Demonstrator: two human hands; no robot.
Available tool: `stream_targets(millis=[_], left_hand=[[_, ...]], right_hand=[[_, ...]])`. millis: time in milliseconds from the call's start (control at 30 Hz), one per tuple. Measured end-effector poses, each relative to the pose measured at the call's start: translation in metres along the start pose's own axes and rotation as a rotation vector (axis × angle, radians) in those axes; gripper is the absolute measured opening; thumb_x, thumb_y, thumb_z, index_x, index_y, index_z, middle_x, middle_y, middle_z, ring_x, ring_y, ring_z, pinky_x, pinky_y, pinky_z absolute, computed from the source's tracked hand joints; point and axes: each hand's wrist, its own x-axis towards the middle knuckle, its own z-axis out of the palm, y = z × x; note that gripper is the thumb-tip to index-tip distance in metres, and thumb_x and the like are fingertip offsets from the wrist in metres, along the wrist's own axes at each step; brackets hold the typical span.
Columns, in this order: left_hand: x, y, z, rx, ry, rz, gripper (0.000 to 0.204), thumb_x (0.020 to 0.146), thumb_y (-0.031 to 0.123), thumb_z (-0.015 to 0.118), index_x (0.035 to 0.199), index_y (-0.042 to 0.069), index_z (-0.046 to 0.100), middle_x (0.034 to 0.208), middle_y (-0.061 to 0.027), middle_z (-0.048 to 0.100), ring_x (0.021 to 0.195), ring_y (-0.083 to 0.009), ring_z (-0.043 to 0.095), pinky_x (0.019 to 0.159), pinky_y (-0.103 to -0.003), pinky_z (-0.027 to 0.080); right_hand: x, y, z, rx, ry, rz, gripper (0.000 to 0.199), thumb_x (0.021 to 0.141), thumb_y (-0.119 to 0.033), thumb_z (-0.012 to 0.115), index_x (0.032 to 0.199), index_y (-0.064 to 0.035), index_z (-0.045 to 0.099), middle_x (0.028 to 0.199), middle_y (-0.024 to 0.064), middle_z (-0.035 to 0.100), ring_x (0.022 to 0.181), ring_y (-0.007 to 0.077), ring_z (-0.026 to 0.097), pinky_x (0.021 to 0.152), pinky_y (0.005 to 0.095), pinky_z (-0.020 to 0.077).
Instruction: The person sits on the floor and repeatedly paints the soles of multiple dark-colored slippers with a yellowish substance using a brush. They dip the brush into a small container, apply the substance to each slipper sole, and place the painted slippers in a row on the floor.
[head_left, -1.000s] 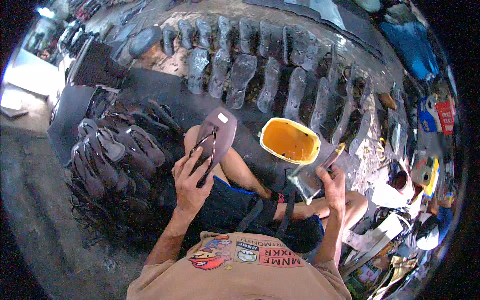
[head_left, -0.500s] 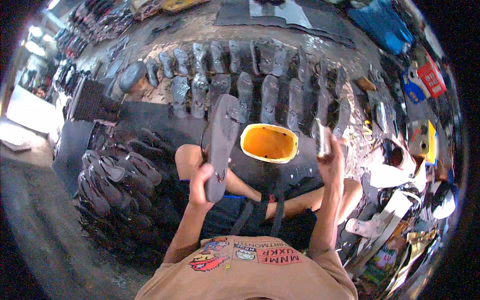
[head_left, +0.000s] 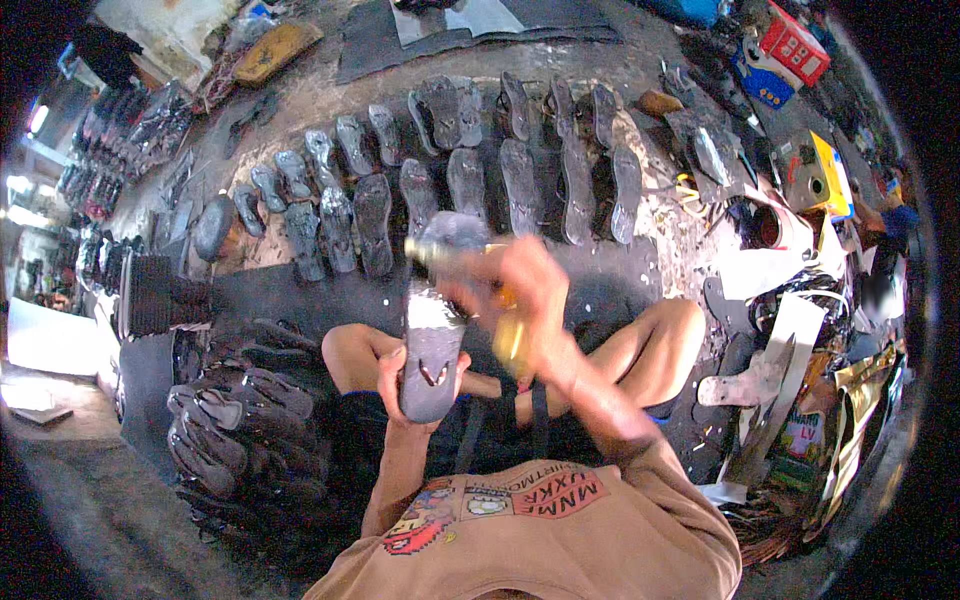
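My left hand [head_left: 392, 388] grips the near end of a dark flip-flop sole [head_left: 428, 385], thumb along its left edge, holding it upright in front of me. A small V-shaped thong piece shows near that end, and a wet-looking shine covers the sole's middle. My right hand [head_left: 525, 290], smeared by motion, is closed around a brush-like tool [head_left: 428, 252] with a pale end. The tool lies across the upper part of the sole; whether it touches cannot be made out. Behind my right hand, a yellow tub [head_left: 512, 345] is mostly hidden.
Rows of dark soles [head_left: 520, 185] lie on the ground ahead. A heap of flip-flops [head_left: 225, 430] is at my left. To the right are white scraps [head_left: 760, 270], a yellow box [head_left: 825, 170] and a red box [head_left: 793, 45]. My bent legs [head_left: 650, 345] frame the work area.
My right hand has swung left from beside the tub to over the sole, bringing the tool along. The sole has shifted slightly down, and a shine now shows on it. The view has turned right.
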Motion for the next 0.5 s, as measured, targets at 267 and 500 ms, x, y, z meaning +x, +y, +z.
stream_targets(millis=[267, 500], left_hand=[[-0.013, 0.0, 0.036, 0.07, -0.09, 0.058, 0.064, 0.093, 0.053, 0.05, 0.124, -0.002, 0.065, 0.113, -0.0194, 0.07, 0.094, -0.03, 0.067, 0.078, -0.038, 0.053], [-0.013, 0.007, -0.017, 0.549, -0.232, -0.098, 0.058, 0.098, 0.054, 0.052, 0.142, 0.017, 0.056, 0.14, -0.0106, 0.061, 0.115, -0.0281, 0.056, 0.09, -0.049, 0.047]], right_hand=[[0.039, 0.006, -0.028, 0.283, 0.172, 0.467, 0.033, 0.078, -0.026, 0.091, 0.097, -0.0045, 0.075, 0.082, 0.0129, 0.073, 0.075, 0.0246, 0.072, 0.07, 0.0363, 0.0569], [0.055, 0.043, -0.044, -0.012, 0.117, 0.392, 0.034, 0.079, -0.027, 0.091, 0.094, -0.0014, 0.073, 0.08, 0.0145, 0.075, 0.067, 0.0205, 0.071, 0.064, 0.0355, 0.056]])
